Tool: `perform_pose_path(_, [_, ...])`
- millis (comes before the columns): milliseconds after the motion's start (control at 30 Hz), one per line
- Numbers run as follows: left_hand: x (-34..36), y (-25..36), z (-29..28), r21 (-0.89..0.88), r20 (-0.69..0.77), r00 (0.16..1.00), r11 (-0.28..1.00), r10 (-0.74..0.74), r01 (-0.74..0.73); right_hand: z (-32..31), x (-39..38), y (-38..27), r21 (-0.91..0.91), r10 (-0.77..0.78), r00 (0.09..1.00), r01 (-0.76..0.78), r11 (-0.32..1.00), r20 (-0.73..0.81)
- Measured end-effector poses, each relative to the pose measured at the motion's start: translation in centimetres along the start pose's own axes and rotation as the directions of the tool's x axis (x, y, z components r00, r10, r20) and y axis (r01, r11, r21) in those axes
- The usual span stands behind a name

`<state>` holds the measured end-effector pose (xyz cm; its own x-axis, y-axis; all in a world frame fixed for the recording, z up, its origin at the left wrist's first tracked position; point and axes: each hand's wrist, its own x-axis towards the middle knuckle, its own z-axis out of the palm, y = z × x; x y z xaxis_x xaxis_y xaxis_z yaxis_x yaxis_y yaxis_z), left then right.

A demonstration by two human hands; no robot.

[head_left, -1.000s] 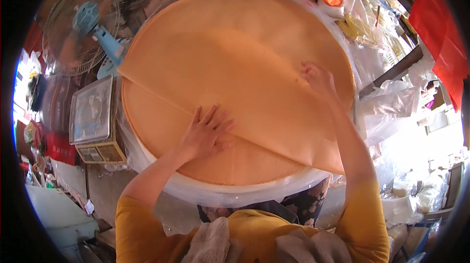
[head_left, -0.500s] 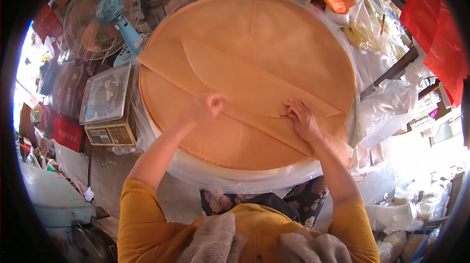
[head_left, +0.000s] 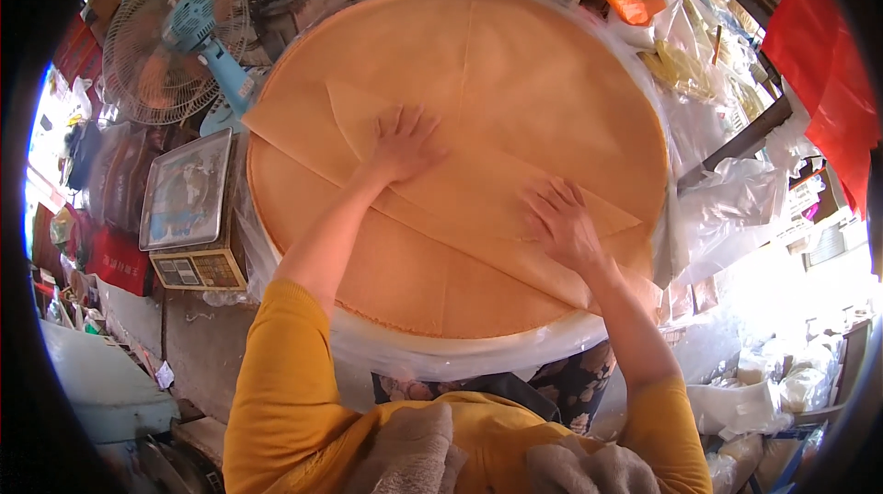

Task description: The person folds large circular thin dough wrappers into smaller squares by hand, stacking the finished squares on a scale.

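A large round stack of thin tan-orange sheets (head_left: 543,62) lies in front of me, its rim rough and slightly darker. The top sheet's near part (head_left: 478,186) is folded over in a band across the middle, with a pointed end at the left and another at the right. My left hand (head_left: 406,146) lies flat on the folded band, its fingers spread. On the band's right part rests my right hand (head_left: 563,223), fingers stretched out and slightly blurred. Neither hand grips anything.
Clear plastic wrap (head_left: 405,351) surrounds the stack. At the left stand a blue fan (head_left: 193,25) and a scale with a metal tray (head_left: 189,190). Plastic bags (head_left: 731,209) crowd the right side, below a hanging red sheet (head_left: 823,80).
My left hand has moved up and away from me, from the fold's near edge onto the band, and its fingers have opened. The right hand has shifted slightly. The view has tilted a little.
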<state>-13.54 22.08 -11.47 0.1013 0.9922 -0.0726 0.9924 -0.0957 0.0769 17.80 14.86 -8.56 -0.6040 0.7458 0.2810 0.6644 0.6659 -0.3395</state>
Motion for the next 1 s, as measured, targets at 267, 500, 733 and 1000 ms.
perform_pose_path(267, [0.3, -5.6, 0.5, 0.067, -0.110, 0.976, 0.978, -0.188, 0.196, 1.0, 0.8, 3.0, -0.445, 0.151, 0.965, -0.042, 0.894, 0.213])
perform_pose_path(500, [-4.4, 0.6, 2.2, 0.022, 0.101, 0.988, 0.993, -0.117, 0.115, -1.1, -7.1, 12.4, -0.330, 0.283, 0.958, -0.280, 0.901, -0.039])
perform_pose_path(733, [-6.6, 6.4, -0.6, -0.039, 0.148, 0.859, 0.871, 0.490, -0.490, -4.7, -7.9, 9.3, -0.058, 0.401, 0.916, -0.401, 0.914, -0.015])
perform_pose_path(1000, [-9.7, 5.5, 1.9, -0.083, -0.091, 0.792, 0.788, 0.604, -0.610, -4.8, -10.0, 3.8, 0.215, 0.274, 0.962, -0.267, 0.939, -0.002])
